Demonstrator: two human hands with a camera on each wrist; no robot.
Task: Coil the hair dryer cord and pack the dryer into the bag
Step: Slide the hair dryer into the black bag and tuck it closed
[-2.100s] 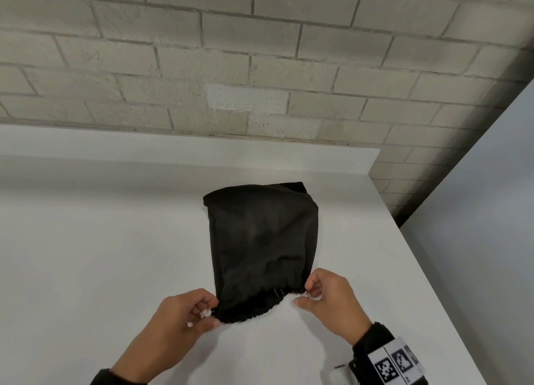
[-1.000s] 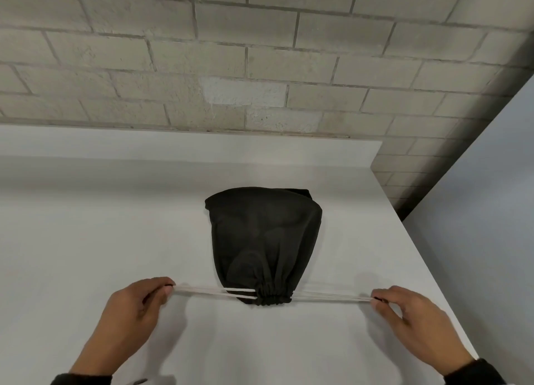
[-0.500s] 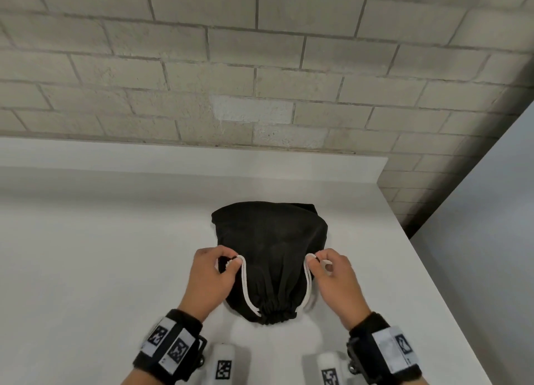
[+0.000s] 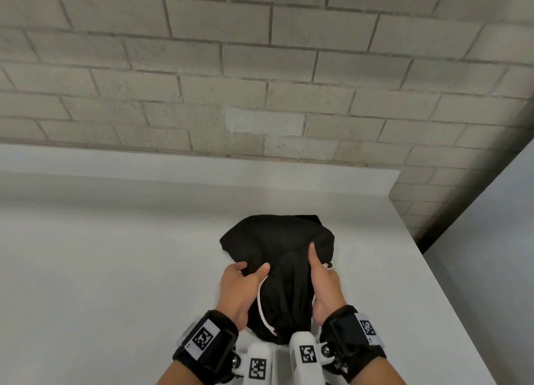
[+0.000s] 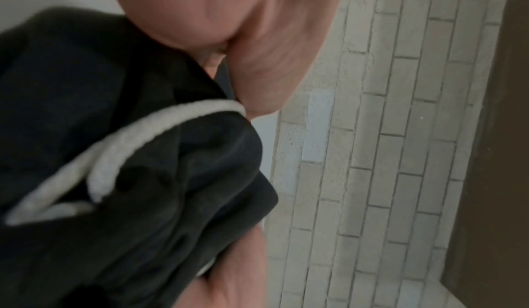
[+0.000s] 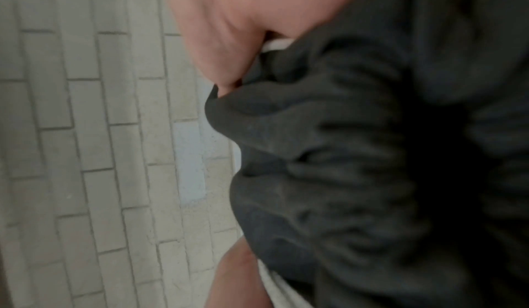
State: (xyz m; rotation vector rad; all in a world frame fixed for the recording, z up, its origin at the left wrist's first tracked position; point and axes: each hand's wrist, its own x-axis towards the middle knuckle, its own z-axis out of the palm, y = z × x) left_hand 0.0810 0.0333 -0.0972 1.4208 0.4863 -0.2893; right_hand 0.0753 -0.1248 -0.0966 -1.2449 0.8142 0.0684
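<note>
Cinched black bag [image 4: 277, 257] held between both hands near the desk's [image 4: 101, 269] front edge, toward its right side.

Left hand [image 4: 241, 289] grips cloth and white drawstring [image 4: 260, 303]; right hand [image 4: 325, 286] clasps the other flank, thumb flat on top. Soft cloth likely sags round a hard, fairly weighty lump, so support the bulge, not the cord.

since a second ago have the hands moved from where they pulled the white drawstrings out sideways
Yes. Left hand and right hand came inward onto the black fabric bag, toward the brick wall.
</note>
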